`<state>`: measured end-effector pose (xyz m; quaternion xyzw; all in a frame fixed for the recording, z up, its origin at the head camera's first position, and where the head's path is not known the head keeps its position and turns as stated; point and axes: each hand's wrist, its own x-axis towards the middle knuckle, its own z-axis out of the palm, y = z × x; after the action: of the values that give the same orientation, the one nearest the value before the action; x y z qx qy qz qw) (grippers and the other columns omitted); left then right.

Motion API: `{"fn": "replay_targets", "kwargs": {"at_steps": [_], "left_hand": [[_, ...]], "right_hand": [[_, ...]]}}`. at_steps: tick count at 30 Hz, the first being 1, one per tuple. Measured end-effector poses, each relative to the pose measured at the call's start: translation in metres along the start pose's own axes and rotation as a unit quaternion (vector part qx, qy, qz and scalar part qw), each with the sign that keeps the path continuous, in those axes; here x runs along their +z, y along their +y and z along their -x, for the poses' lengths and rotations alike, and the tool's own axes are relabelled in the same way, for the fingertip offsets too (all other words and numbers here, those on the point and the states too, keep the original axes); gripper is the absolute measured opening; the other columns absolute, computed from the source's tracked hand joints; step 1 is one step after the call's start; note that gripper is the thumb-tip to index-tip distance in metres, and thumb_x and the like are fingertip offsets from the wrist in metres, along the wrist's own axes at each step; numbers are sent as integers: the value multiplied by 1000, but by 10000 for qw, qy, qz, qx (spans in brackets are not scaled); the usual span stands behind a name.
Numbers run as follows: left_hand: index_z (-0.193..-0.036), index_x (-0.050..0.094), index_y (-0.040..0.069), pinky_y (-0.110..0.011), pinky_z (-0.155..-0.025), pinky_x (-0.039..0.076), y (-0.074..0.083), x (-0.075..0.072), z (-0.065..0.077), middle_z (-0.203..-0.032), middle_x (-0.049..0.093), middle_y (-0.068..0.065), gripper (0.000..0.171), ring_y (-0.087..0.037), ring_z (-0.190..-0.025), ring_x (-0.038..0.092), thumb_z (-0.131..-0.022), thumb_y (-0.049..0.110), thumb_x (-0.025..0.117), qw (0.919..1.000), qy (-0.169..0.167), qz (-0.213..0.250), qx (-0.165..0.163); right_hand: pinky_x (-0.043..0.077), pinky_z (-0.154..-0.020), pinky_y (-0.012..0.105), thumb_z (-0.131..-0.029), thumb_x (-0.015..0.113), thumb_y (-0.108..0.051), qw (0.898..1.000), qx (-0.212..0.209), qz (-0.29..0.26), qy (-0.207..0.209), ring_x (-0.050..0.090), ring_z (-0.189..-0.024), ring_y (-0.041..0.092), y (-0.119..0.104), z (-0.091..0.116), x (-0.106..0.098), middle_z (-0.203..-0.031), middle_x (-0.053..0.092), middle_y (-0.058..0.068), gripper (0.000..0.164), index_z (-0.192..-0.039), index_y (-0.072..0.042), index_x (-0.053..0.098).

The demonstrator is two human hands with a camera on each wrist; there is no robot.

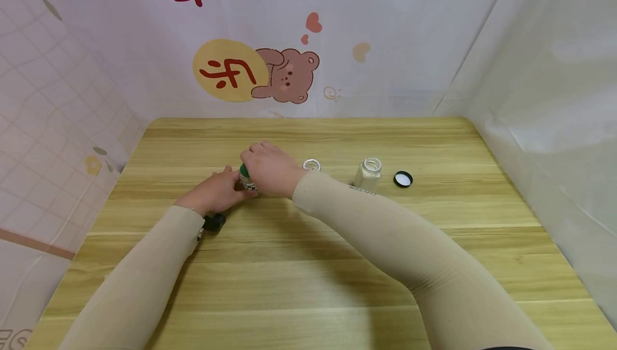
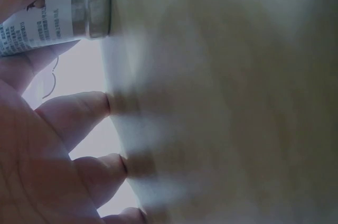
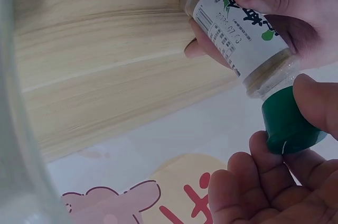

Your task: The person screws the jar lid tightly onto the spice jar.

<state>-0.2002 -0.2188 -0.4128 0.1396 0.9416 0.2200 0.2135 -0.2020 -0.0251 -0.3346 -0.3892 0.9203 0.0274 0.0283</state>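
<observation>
Head view, bottle: the small bottle (image 1: 250, 184) with a white label is at the left of the wooden table (image 1: 308, 291), between the two hands and largely covered by them.
Head view, left hand: the left hand (image 1: 215, 190) grips the bottle's body from the side; a black device (image 1: 215, 222) sits at that wrist.
Head view, right hand: the right hand (image 1: 271, 169) reaches across and grasps the green cap (image 1: 244, 170) from above.
Head view, glass: a hexagonal jar (image 1: 368, 175) with its mouth uncovered stands right of the hands; a round clear rim (image 1: 311, 165) shows behind the right sleeve (image 1: 366, 221).
Head view, black lid: the black lid (image 1: 403, 179) lies just right of the jar, white inside facing up.
Left wrist view, fingers: the left thumb and index finger hold the label; the other fingers extend, spread, toward the table.
Right wrist view, label: dark characters and green marks cover it; brownish contents show through the bottle.
Right wrist view, cap: on the bottle's neck, pinched between right thumb and fingers.
</observation>
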Motion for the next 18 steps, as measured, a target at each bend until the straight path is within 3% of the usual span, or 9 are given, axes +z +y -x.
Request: {"fn": "replay_targets", "kwargs": {"at_steps": [7, 9, 14, 18], "left_hand": [[-164, 39, 29, -77, -122, 18, -2, 0, 0, -166, 40, -21, 80, -56, -159, 11, -99, 69, 58, 10000, -43, -6, -8], [-162, 43, 28, -76, -123, 17, -1, 0, -1, -166, 40, -20, 79, -55, -159, 10, -98, 71, 57, 10000, -57, 27, -32], [-147, 60, 19, -74, -123, 22, -1, -1, -2, -169, 23, -33, 78, -59, -157, 13, -95, 77, 55, 9998, -102, 23, -185], [-149, 59, 17, -72, -125, 19, 1, -1, -1, -168, 26, -33, 82, -57, -157, 13, -95, 78, 55, 9998, -98, 46, -189]], "right_hand": [[46, -115, 35, -96, 79, -35, 9999, -80, -84, -17, 56, -123, 23, -1, 0, -2, -132, 62, 7, 55, -141, -9, 60], [45, -115, 35, -97, 79, -33, 9998, -188, 0, 7, 56, -123, 23, -1, 0, -3, -132, 62, 6, 53, -141, -10, 60], [43, -115, 34, -96, 79, -30, 9984, -464, 305, 94, 57, -121, 22, -3, -1, -3, -129, 65, 5, 49, -138, -11, 63], [43, -115, 34, -96, 78, -30, 9972, -551, 502, 82, 57, -123, 21, -4, -2, -3, -130, 65, 5, 49, -139, -11, 63]]}}
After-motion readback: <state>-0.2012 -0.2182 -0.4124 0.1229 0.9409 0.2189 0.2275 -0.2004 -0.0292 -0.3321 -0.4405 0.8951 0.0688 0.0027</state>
